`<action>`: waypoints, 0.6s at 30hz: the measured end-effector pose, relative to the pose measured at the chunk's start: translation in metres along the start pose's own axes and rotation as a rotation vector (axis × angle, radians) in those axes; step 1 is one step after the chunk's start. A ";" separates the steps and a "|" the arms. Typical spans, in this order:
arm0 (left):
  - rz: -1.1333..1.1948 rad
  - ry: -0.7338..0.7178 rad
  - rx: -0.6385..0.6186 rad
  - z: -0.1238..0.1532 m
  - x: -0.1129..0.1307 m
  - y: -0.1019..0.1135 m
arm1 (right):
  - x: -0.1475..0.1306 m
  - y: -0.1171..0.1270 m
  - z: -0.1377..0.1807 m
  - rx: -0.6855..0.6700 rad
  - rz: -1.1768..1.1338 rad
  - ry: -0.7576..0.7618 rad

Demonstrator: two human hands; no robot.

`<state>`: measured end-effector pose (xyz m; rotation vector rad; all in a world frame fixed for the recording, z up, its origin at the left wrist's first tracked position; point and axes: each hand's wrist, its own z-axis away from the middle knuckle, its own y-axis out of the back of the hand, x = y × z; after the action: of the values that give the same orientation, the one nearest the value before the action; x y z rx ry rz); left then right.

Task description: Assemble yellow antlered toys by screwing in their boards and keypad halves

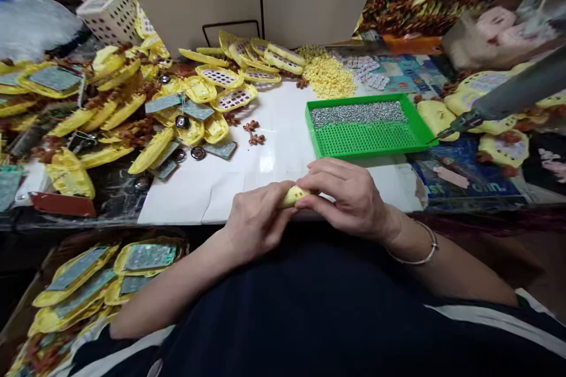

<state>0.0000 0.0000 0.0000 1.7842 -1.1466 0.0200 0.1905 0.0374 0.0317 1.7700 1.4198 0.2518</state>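
Observation:
Between my two hands is a yellow plastic shell, held just above the front edge of the white work surface. My left hand is closed round its left end, and my right hand pinches its right end with thumb and fingers. Most of the shell is hidden by my fingers; a side with small square holes shows. Just beyond my right hand lies a green tray with many small silver screws heaped along its far side.
Yellow shells with circuit boards and speakers crowd the left. Small yellow pieces are piled behind the tray. A power screwdriver reaches in from the right. A cardboard box stands at the back; a box of shells sits lower left.

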 end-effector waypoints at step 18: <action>-0.050 -0.022 0.034 0.000 0.000 0.002 | 0.005 -0.002 0.016 -0.020 0.153 -0.053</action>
<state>-0.0019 -0.0004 0.0012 1.8469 -1.1233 -0.0100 0.2007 0.0347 0.0187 1.8576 1.2424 0.2960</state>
